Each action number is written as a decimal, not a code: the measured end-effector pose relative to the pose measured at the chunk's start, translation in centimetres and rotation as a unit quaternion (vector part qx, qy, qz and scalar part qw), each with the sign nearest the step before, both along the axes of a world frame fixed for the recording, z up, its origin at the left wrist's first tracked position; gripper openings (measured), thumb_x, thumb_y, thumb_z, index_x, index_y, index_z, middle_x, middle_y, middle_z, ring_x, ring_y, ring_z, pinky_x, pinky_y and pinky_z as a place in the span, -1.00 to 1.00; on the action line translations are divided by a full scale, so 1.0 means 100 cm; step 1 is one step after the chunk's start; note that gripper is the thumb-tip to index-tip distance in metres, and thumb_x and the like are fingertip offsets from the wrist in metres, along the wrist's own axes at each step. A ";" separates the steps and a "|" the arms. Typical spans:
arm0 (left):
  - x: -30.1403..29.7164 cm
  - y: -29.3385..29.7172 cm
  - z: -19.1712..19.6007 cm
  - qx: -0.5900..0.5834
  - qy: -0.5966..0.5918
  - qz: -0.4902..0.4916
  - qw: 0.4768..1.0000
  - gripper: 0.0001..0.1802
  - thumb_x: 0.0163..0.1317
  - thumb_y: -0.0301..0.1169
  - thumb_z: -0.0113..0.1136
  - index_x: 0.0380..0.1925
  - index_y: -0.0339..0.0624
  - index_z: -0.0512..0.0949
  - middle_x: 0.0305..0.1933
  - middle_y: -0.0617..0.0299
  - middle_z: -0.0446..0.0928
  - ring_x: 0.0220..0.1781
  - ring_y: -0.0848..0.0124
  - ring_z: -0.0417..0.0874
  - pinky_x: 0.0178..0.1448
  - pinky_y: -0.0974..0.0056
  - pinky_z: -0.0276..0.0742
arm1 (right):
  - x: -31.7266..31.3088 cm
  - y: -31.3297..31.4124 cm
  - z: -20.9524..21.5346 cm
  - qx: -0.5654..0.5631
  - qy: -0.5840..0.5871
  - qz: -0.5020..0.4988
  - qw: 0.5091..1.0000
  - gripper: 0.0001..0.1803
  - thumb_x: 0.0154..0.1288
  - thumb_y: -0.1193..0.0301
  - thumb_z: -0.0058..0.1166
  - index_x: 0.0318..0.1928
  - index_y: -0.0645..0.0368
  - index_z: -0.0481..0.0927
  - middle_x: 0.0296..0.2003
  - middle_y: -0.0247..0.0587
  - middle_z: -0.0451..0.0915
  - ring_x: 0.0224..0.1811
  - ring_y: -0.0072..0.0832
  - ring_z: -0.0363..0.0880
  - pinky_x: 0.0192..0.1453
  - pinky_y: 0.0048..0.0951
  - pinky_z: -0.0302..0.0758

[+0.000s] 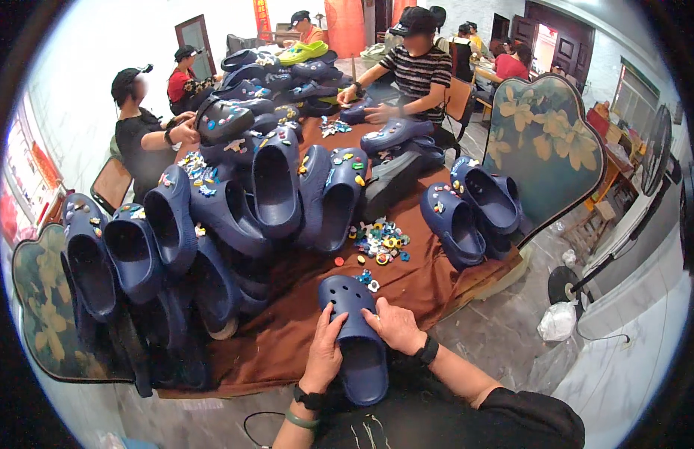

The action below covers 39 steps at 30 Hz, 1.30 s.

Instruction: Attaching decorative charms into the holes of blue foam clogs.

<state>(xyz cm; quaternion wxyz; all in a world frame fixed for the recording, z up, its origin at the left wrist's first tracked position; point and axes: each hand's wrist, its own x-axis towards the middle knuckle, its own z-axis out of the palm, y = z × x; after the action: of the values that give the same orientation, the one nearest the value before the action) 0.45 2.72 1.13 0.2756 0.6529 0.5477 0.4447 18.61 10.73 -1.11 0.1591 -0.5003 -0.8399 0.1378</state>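
Observation:
A navy foam clog (362,367) with round holes in its upper is held between my two hands, toe pointing away from me. My left hand (321,349) grips its left side, thumb near the holes. On the other side my right hand (396,326) is closed on the upper's edge. No charms show on the visible part of this clog. Just beyond its toe lie a few small charms (372,285), and farther off sits a heap of colourful shoe charms (380,241). Part of the clog's sides is hidden by my fingers.
Many navy clogs with charms (276,183) are piled along the left and middle of the brown-covered table (287,329). More clogs (453,228) stand at the right edge. Co-workers sit along both sides. A standing fan (586,280) and a white bag (558,322) are at right.

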 end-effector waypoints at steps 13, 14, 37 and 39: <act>-0.001 0.002 -0.002 0.009 0.018 -0.002 1.000 -0.24 -0.03 -0.88 -0.14 0.22 -0.10 0.43 0.47 -0.07 0.14 0.51 -0.05 0.14 0.50 0.07 0.20 | 0.001 0.003 -0.003 -0.025 0.213 0.007 0.977 -0.81 0.43 0.34 -0.09 -0.24 0.20 0.30 -0.54 0.18 0.55 -0.47 0.15 0.57 -0.44 0.10 0.46; -0.001 0.002 -0.002 0.009 0.018 -0.001 1.000 -0.24 -0.03 -0.88 -0.14 0.22 -0.10 0.43 0.47 -0.07 0.14 0.51 -0.05 0.14 0.50 0.07 0.20 | -0.001 0.001 -0.002 -0.025 0.213 0.008 0.977 -0.81 0.43 0.34 -0.09 -0.24 0.20 0.30 -0.54 0.18 0.55 -0.47 0.15 0.57 -0.44 0.10 0.46; 0.000 0.001 -0.001 0.004 0.007 0.006 1.000 -0.22 -0.08 -0.90 -0.20 0.21 -0.15 0.43 0.50 -0.06 0.11 0.53 0.04 0.16 0.52 0.12 0.14 | -0.010 0.019 0.009 0.105 0.299 0.126 0.940 -0.74 0.18 0.41 0.23 -0.53 0.19 0.42 -0.53 -0.16 0.40 -0.44 -0.19 0.46 -0.38 -0.24 0.42; 0.000 0.001 0.000 0.003 0.007 0.005 1.000 -0.22 -0.08 -0.89 -0.19 0.22 -0.15 0.43 0.50 -0.06 0.11 0.52 0.04 0.16 0.52 0.12 0.14 | -0.011 0.021 0.012 0.115 0.296 0.130 0.939 -0.74 0.15 0.43 0.23 -0.55 0.18 0.41 -0.54 -0.18 0.39 -0.46 -0.21 0.45 -0.40 -0.23 0.42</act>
<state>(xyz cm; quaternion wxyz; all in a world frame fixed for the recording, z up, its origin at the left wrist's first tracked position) 0.41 2.79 1.14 0.2676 0.6539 0.5519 0.4430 17.46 12.83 0.10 0.4376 -0.3018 -0.8226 0.2018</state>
